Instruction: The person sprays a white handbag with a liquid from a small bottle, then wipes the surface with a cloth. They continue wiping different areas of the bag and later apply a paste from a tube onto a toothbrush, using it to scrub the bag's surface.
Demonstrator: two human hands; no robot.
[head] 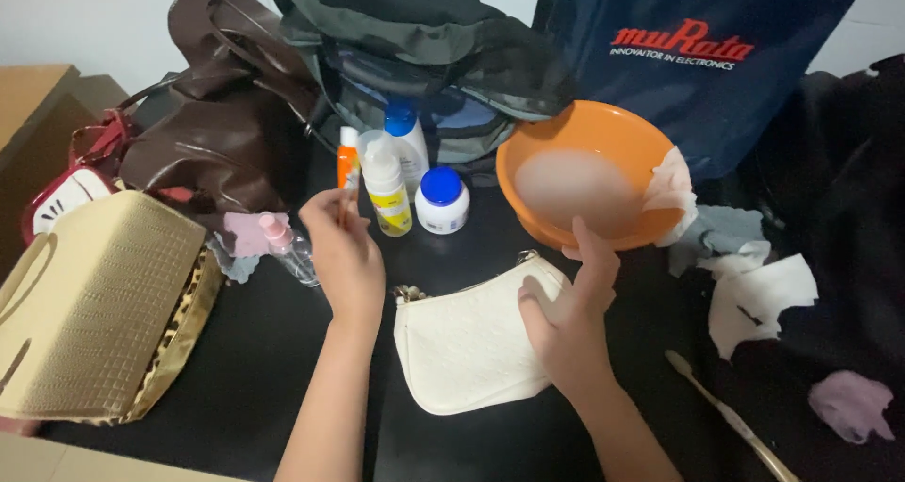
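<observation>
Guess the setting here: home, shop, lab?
Probably a home tabletop used for sorting toiletries. Handbags are piled at the back of a dark table, lotion bottles stand by an orange bowl, and a cream pouch lies in front.

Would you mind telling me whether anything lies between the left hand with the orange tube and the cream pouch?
Nothing visible does. The left hand holds the orange tube just left of the cream pouch, which the right hand rests on; only bare dark tabletop separates them.
</observation>
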